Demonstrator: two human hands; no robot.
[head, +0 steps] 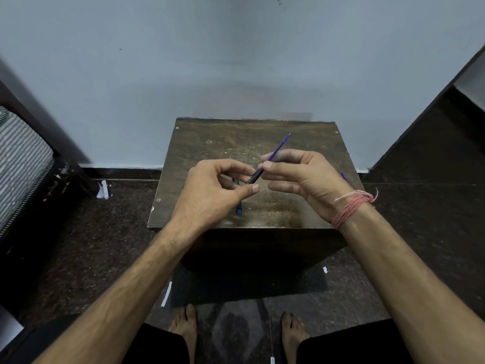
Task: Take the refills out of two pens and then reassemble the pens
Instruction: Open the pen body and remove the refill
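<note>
Two hands over the small wooden surface point(210, 132). Left hand point(212, 187) is pinched shut on the black barrel point(254, 177); under it a blue pen piece point(238, 210) lies on the surface. Right hand point(304, 177) is clamped on the purple refill point(278, 147), tip pointing far-right. Can't tell if it's going in or out. Either way I'd keep refill and barrel in line, no bending. Another purple bit point(343, 176) peeks out past the right wrist.
</note>
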